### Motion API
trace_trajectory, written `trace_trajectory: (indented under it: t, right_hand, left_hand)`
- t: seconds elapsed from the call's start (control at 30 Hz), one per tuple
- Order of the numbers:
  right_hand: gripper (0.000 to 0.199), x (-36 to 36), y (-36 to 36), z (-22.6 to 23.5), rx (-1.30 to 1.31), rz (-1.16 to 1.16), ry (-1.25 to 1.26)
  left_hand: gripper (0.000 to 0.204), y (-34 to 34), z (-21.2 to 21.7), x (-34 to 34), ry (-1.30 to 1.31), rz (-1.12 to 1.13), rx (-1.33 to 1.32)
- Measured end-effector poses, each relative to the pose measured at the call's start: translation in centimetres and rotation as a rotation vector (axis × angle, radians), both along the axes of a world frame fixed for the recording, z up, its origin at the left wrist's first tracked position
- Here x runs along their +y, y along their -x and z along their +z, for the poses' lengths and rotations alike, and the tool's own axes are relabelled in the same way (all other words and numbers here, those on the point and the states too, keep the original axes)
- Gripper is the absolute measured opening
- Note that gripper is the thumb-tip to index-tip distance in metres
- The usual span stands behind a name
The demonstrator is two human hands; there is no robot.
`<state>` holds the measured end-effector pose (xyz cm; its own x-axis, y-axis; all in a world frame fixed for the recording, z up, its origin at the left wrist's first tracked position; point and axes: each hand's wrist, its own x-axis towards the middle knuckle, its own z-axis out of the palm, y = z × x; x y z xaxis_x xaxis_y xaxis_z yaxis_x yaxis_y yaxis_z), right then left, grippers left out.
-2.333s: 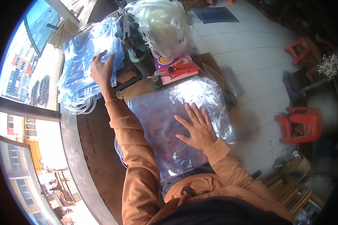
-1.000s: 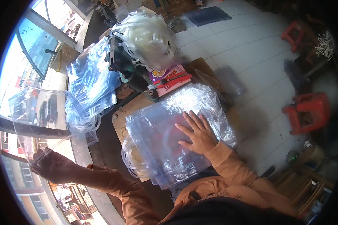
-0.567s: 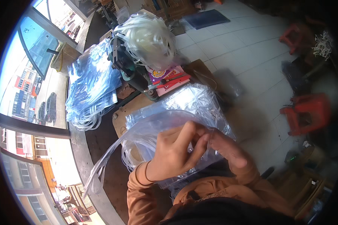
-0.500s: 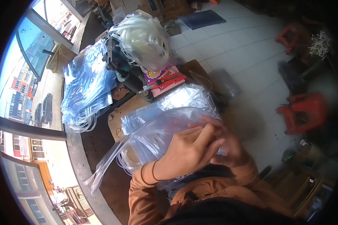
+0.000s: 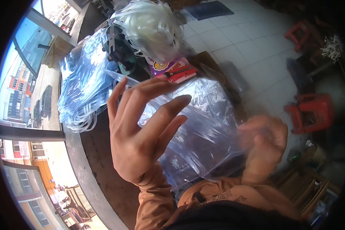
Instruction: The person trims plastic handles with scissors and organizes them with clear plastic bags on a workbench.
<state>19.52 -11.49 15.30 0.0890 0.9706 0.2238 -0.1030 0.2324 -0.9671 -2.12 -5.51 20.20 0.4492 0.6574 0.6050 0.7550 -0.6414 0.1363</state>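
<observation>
My left hand [image 5: 136, 128] is raised over the left part of the work surface, fingers spread and bent, with nothing visible between thumb and fingertips. Behind its fingers runs a strip of clear plastic. My right hand [image 5: 266, 136], a little smeared by motion, is closed at the right edge of a clear plastic bag [image 5: 203, 149]. That bag stretches in front of me, loose and wrinkled. Beyond it lies a pile of shiny clear plastic [image 5: 209, 96]. Red-handled scissors [image 5: 180, 72] rest on a pink and purple packet [image 5: 165, 66] at the far side.
Left of the work surface is a stack of bluish plastic bags [image 5: 82, 80] by the window. A dark green machine [image 5: 120, 50] stands beside a big bundle of whitish plastic strips [image 5: 149, 30]. Red stools [image 5: 310, 113] stand on the tiled floor [image 5: 237, 44] to the right.
My hands were together over the plastic and have moved apart. The left went left and up, its fingers opening; the right went right, drawing the bag flatter across.
</observation>
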Motion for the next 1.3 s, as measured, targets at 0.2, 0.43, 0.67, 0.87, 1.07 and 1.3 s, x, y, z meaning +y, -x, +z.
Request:
trace_trajectory:
  t: [0.2,0.43,0.67,0.87,1.07,1.3]
  right_hand:
    - [0.035,1.1,0.9,-0.6,-0.051,-0.208,-0.045]
    - [0.035,1.6,0.9,-1.8,0.131,-0.284,-0.057]
    - [0.032,2.2,0.1,-3.0,0.083,-0.289,-0.157]
    - [0.021,2.2,0.1,-2.8,0.061,-0.279,-0.141]
    - [0.011,2.3,0.7,-2.7,0.008,-0.329,-0.164]
    - [0.013,2.8,1.1,-2.7,-0.197,-0.322,-0.272]
  left_hand:
    - [0.016,-0.5,-3.5,2.5,-0.142,-0.069,-0.19]
    - [0.017,-0.8,-3.6,2.8,-0.237,-0.138,-0.259]
    - [0.015,-1.4,-3.6,2.0,-0.268,-0.11,-0.307]
    - [0.015,-1.1,-3.7,2.6,-0.351,-0.152,-0.31]
    - [0.017,0.1,-3.7,3.4,-0.274,-0.014,-0.156]
    - [0.015,1.8,-4.4,4.9,-0.291,-0.01,-0.085]
